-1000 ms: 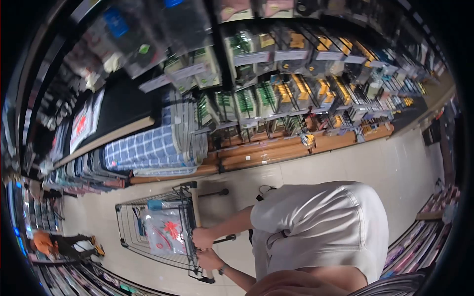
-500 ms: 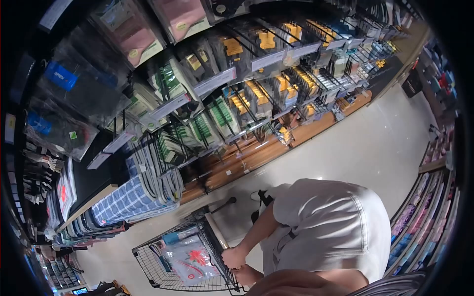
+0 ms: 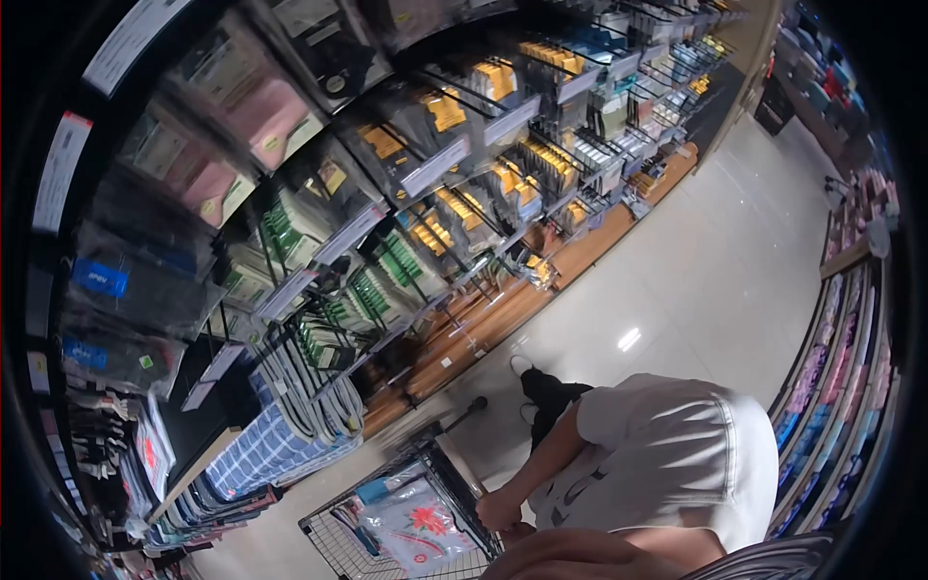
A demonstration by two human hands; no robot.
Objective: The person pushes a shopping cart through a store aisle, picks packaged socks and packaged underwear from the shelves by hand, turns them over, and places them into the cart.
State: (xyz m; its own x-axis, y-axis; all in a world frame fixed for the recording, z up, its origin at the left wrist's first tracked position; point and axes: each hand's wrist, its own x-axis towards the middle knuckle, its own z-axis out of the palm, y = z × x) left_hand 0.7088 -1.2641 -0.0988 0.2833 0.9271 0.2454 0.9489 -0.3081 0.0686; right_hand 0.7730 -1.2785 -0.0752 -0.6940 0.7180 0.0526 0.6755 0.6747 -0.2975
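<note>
My right hand (image 3: 498,509) is closed around the handle bar (image 3: 462,466) of a black wire shopping cart. Just below it, a small part of my left hand (image 3: 519,532) shows at the same bar, its fingers closed; the rest is hidden behind a large skin-toned shape close to the camera. Inside the shopping cart (image 3: 333,530) lies a clear plastic package (image 3: 416,522) with a red flower print. A blue-topped item (image 3: 380,488) and other thin packs are beside it.
Shelving with hanging packaged goods (image 3: 445,217) runs along my right, above a wooden base (image 3: 454,343). Folded blue checked cloths (image 3: 275,425) hang near the cart. Another display rack (image 3: 831,387) stands at the right edge. The pale tiled floor (image 3: 657,280) stretches between them.
The view has turned, so the shelves sit lower and further left, and the cart and hands further right and down. More of my dark trousers and shoes shows. Both hands stay at the handle.
</note>
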